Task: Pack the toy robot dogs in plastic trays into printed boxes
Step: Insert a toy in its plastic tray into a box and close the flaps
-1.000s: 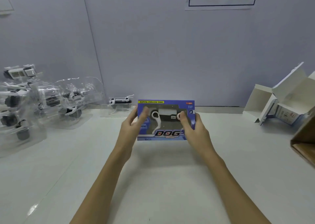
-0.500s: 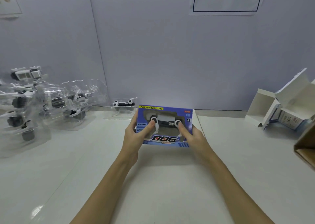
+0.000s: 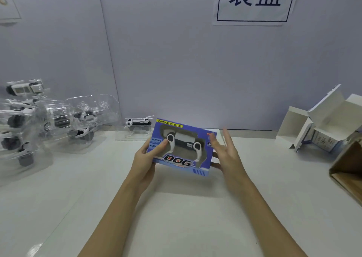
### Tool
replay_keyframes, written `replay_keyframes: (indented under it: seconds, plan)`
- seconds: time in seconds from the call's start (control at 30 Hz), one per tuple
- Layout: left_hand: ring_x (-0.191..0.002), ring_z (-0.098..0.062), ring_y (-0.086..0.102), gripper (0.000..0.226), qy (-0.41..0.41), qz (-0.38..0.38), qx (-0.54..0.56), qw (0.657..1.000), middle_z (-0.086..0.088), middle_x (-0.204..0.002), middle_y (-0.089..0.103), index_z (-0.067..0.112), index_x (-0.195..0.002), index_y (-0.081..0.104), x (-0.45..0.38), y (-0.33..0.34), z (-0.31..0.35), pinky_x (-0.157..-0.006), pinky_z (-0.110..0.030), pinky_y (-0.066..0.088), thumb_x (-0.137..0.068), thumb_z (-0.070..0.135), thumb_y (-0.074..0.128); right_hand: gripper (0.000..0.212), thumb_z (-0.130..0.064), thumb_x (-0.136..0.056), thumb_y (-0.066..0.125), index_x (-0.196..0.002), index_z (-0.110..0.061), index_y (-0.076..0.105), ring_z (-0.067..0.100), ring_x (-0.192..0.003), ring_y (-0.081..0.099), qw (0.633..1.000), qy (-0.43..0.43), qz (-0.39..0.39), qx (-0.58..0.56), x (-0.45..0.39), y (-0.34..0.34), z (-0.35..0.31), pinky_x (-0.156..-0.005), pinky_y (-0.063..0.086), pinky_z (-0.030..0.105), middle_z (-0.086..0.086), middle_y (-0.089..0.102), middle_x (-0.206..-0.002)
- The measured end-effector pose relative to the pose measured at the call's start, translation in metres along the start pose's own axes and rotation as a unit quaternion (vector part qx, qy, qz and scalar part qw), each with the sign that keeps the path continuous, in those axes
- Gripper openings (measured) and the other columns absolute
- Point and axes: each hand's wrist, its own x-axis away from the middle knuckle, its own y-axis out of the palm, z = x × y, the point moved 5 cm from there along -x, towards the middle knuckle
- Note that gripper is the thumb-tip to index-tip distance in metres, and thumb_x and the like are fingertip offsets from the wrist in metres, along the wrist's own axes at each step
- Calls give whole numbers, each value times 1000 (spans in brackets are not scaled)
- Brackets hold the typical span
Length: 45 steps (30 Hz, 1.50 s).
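Printed box: a blue printed box (image 3: 184, 147) with a clear window, held in the air just above the white bench (image 3: 186, 207), at the centre of the view and in front of the person.
Toy inside: a white and black toy dog (image 3: 183, 141) shows through the window, so this box looks already filled.
Long axis: the box lies lengthwise from left to right, window toward the camera, with its right end lower than its left.
Left hand: the left hand (image 3: 146, 158) grips the left short end, thumb pressed on the front and fingers curled behind.
Right hand: the right hand (image 3: 227, 151) is at the right short end with fingers straight and spread; its palm faces the box, and whether it touches the end cannot be told.
Nearer hand: both hands are at the box, one at each end; only the left plainly carries it.
Empty boxes: folded-open boxes (image 3: 321, 125) lie at the far right of the bench, well apart from the right hand, beside a brown carton (image 3: 350, 164).
Waiting toys: more toy dogs in clear plastic trays (image 3: 49, 123) are heaped at the far left, with one single tray (image 3: 137, 129) just behind the held box.
Likely next move: probably setting the box aside; the carton lies on the right-hand side.
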Motion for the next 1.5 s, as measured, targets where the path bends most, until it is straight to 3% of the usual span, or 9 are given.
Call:
replay_keyframes:
  seconds: [0.27, 0.47, 0.6, 0.67, 0.8, 0.93, 1.07, 1.27, 1.5]
  plan:
    - [-116, -31, 70, 61, -25, 14, 74, 997, -16, -127, 72, 16, -141, 60, -4, 3, -7, -87, -41, 61, -83, 23, 79, 39, -26, -95, 73, -130, -33, 59, 17, -112, 67, 983, -164, 4, 76, 5, -5, -20, -82, 62, 34, -8, 68, -124]
    - [-84, -15, 76, 65, 62, 176, 28, 982, -7, -107, 79, 14, -116, 74, 0, -15, -2, -66, -24, 59, -62, 47, 91, 54, -41, -91, 77, -135, -25, 51, 25, -87, 77, 979, 57, -143, 131, 16, -1, -11, -69, 63, 37, 22, 65, -112]
    - [-85, -20, 75, 67, 52, 201, -26, 978, -8, -108, 78, 14, -117, 71, -4, -21, -10, -73, -31, 57, -75, 65, 78, 43, -54, -93, 71, -112, -16, 74, 24, -72, 72, 961, 47, -161, 220, 19, 1, -16, -67, 60, 36, 9, 74, -87]
    - [-93, -25, 73, 71, 40, 197, -38, 979, -9, -120, 70, 12, -128, 62, -8, -20, -13, -77, -36, 56, -90, 71, 58, 44, -55, -92, 70, -87, -12, 77, 24, -65, 65, 979, 44, -114, 163, 17, -10, -27, -66, 60, 36, 6, 68, -74]
    - [-94, -32, 71, 63, 50, 170, -81, 981, -10, -122, 65, 13, -121, 65, -10, -18, -18, -75, -43, 56, -100, 68, 44, 36, -44, -94, 72, -88, -9, 78, 21, -66, 64, 996, -24, 52, -66, 12, -52, -56, -62, 57, 31, 8, 67, -72]
    - [-85, -33, 69, 58, 31, 148, -93, 984, -8, -113, 70, 13, -103, 71, -11, -15, -24, -73, -44, 55, -103, 64, 43, 68, -44, -73, 85, -123, -6, 60, 18, -74, 69, 922, -174, 221, -267, 15, -102, -87, -73, 59, 28, 6, 72, -93]
    - [-81, -34, 67, 58, 26, 133, -114, 984, -8, -109, 72, 8, -101, 72, -13, -12, -28, -73, -44, 54, -105, 58, 43, 97, -45, -70, 94, -144, -17, 38, 15, -100, 73, 823, -274, 397, -299, 20, -162, -99, -86, 59, 30, 8, 67, -129]
    - [-81, -35, 67, 59, 20, 118, -128, 985, -11, -108, 71, 6, -99, 73, -14, -9, -31, -71, -44, 54, -107, 56, 42, 34, -25, -91, 80, -122, -14, 69, 28, -122, 61, 878, -146, 456, 13, -5, -202, -74, -100, 57, 48, 8, 59, -135]
    - [-80, -35, 66, 60, 9, 113, -138, 984, -11, -108, 71, 4, -97, 74, -12, -7, -34, -70, -43, 54, -108, 52, 41, 48, -15, -101, 61, -147, -11, 54, 44, -131, 51, 831, -60, 352, 427, -66, -211, -80, -104, 51, 44, 18, 3, -169]
